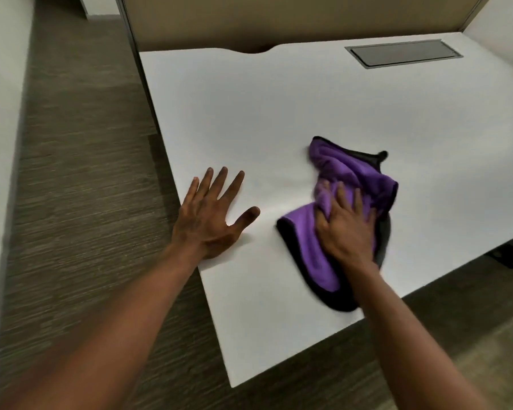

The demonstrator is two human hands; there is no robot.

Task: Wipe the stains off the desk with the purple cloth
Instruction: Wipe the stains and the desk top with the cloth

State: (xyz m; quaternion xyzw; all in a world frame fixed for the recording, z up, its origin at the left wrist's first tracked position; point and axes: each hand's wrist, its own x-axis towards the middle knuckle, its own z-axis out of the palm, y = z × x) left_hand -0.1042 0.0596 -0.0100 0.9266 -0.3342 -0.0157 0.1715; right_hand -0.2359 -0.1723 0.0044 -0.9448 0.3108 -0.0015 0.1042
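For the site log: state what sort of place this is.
Probably an office workstation: a white desk with a recessed cable hatch, a beige partition panel behind it, and grey-brown carpet alongside.

Your cloth (353,179) is bright purple with a black border. Your desk (249,113) is plain white, with a dark grey panel (403,53) set in it. The partition (279,19) is beige, and the floor (80,173) is brown, finely streaked.
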